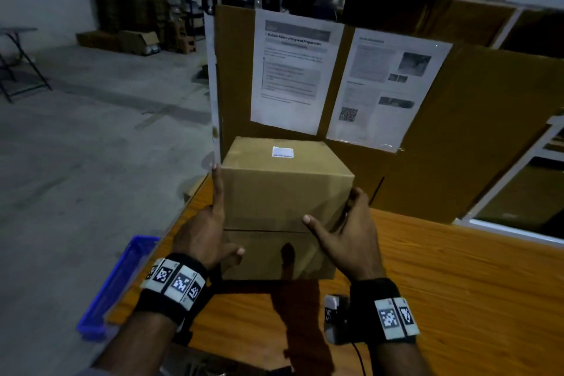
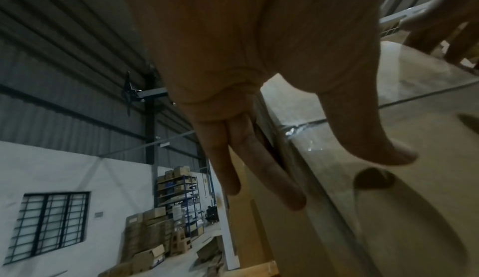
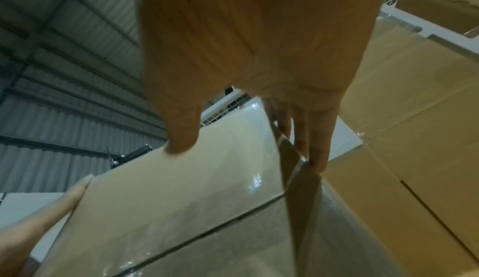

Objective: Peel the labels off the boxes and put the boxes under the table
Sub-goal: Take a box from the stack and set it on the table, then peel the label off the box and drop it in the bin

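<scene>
A brown cardboard box (image 1: 283,192) stands on the wooden table (image 1: 457,284), with a seam across its front face. A small white label (image 1: 282,152) is stuck on its top. My left hand (image 1: 207,223) lies flat against the box's left side, fingers straight and thumb on the front face. My right hand (image 1: 345,235) presses the right side, thumb on the front. In the left wrist view the left hand's fingers (image 2: 259,168) run along the box (image 2: 414,199) edge. The right wrist view has the right hand's fingers (image 3: 313,138) straight along the box (image 3: 194,199) corner.
A cardboard backboard (image 1: 488,131) with two printed sheets (image 1: 293,70) stands right behind the box. A blue crate (image 1: 119,281) sits on the floor at the table's left edge. Concrete floor stretches left, with stacked boxes and shelving (image 1: 137,9) far back.
</scene>
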Available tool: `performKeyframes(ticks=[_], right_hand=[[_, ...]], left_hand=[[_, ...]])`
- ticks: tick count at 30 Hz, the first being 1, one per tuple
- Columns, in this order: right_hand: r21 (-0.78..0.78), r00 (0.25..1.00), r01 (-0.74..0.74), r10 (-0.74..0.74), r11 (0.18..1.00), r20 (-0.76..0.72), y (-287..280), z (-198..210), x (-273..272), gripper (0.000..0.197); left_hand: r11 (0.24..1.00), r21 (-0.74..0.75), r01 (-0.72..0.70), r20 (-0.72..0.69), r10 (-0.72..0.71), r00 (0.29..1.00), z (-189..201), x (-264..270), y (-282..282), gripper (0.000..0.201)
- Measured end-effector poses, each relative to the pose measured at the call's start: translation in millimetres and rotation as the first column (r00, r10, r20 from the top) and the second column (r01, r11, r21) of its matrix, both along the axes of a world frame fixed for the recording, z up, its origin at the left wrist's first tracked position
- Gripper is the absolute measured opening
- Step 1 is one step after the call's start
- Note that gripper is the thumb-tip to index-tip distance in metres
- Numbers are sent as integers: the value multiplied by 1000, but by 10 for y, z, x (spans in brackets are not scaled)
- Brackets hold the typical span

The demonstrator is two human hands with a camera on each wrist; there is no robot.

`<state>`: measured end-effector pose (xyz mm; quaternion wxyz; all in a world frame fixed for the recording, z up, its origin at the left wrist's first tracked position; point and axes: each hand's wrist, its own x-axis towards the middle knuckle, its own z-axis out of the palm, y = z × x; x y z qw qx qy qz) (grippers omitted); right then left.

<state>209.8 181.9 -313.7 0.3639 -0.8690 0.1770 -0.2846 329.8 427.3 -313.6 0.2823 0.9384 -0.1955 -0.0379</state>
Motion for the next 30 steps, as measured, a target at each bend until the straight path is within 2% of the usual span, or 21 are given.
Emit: performKeyframes(ticks=[2, 4, 8, 10, 12, 14, 17, 21, 24, 25, 27, 28, 30], right_hand=[[0, 999, 45, -45, 999, 28, 6, 3, -8, 112], [-14, 999, 47, -47, 999, 7, 18, 4, -8, 117], [-127, 977, 28, -54, 991, -206, 94, -53, 27, 99], [-124, 963, 28, -59, 992, -261, 123, -97, 38, 93], [-122, 959, 51, -83, 991, -270, 133, -108, 48, 86], [-135, 956, 85, -119, 987, -269, 128, -69, 57, 75], [-175, 947, 140, -183, 975, -264, 104, 12, 62, 58], [-202, 920, 196, -251, 960, -300, 46, 73, 53, 45], [-298, 883, 130, -247, 946, -399, 68, 274, -10, 42], [-337, 870, 91, -239, 937, -430, 88, 384, -23, 43], [-360, 861, 28, -206, 932, -465, 136, 653, -11, 46], [-354, 870, -1, -174, 935, -462, 155, 785, 34, 47], [-338, 899, -70, -88, 938, -429, 182, 1022, 188, 41]], left_hand=[[1000, -13, 8, 10, -8, 1000, 2, 17, -2, 165], [995, -97, 24, -15, -26, 1000, 15, 37, 7, 156], [958, -286, 23, -37, -35, 999, -9, 110, 36, 129], [941, -338, -6, -85, -25, 996, -32, 127, 62, 116], [946, -321, -45, -107, 11, 994, -30, 126, 86, 107], [957, -288, -37, -55, 22, 998, -49, 129, 98, 98], [981, -191, -4, 3, 4, 1000, -4, 109, 141, 74], [996, -81, -44, -29, 42, 999, 123, 53, 217, 73], [995, -14, -94, -42, 94, 995, 257, 114, 205, 38], [996, -26, -88, -40, 87, 995, 321, 149, 189, 37], [995, -93, -35, 15, 37, 999, 448, 248, 127, 57], [990, -140, -7, 55, 15, 998, 522, 295, 72, 60], [979, -196, 47, 86, -31, 996, 652, 396, -94, 54]])
